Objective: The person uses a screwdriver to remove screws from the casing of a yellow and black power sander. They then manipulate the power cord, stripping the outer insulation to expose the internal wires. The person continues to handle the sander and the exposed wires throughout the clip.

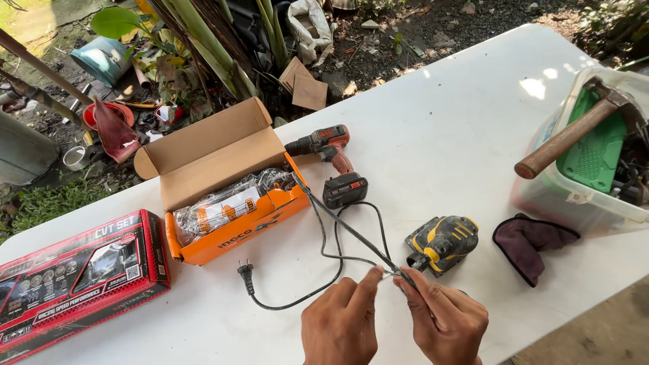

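Both hands, left hand and right hand, pinch the black cord near the yellow sander (possibly at a tie); tugging could drag the sander or snag the orange box.

Head view, steeply down, near table
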